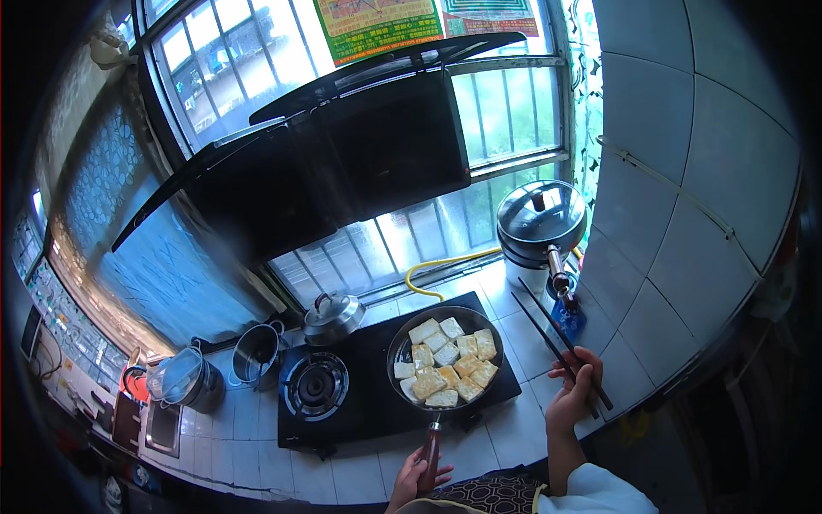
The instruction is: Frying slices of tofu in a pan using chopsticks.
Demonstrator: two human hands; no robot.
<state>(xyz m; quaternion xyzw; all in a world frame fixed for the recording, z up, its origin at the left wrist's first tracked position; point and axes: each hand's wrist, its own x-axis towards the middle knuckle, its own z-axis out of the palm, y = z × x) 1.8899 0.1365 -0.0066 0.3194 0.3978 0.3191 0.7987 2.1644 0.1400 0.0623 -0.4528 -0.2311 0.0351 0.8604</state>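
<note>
My left hand [411, 474] is at the brown handle [431, 453] of a frying pan [393, 376], its fingers around the grip. Several pieces of pan-fried tofu [449, 352], some browned and some pale, lie in the pan. The pan sits on the right side of a black two-burner gas stove [372, 417]. To the right of the stove, my right hand [576, 389] holds a pair of dark chopsticks [546, 327]. Their tips point up and to the left, apart from each other and away from the pan.
The bare left burner [315, 386] is beside the pan. Behind it stands a lidded metal kettle [334, 318], with pots [255, 353] farther left. A lidded saucepan [541, 221] stands at the back right near a yellow hose [417, 272]. A black range hood [334, 160] hangs above.
</note>
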